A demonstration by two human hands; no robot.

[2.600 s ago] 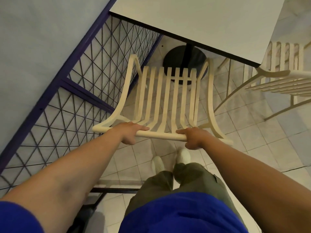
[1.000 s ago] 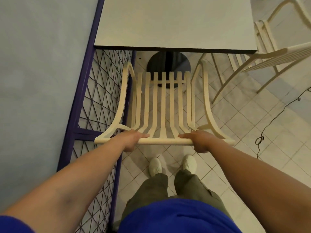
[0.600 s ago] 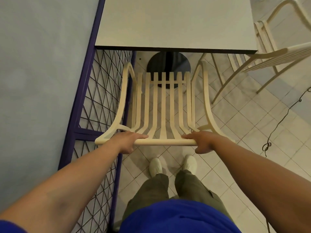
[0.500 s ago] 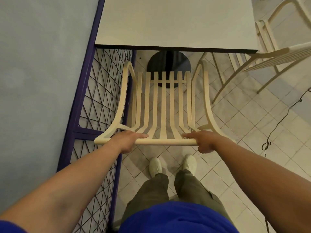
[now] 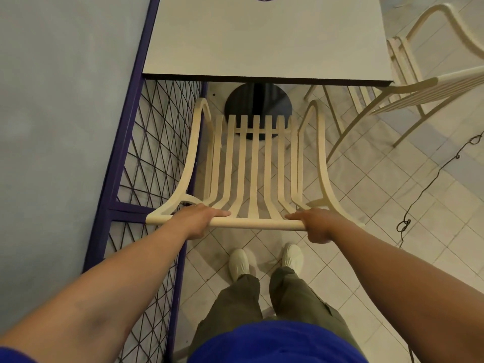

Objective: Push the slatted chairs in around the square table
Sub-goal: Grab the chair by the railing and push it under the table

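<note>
The square table (image 5: 264, 35) stood against the blue wall (image 5: 60, 127), and the near chair (image 5: 255, 163) faced it squarely, its front no longer angled as seconds before but not yet under the edge. A second chair (image 5: 408, 93) waited at the right side. The left hand (image 5: 199, 218) and right hand (image 5: 318, 224) lay loosely over the top rail (image 5: 255, 223), grip slackened.

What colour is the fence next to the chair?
The fence is dark purple with criss-cross wire, in the head view.
</note>
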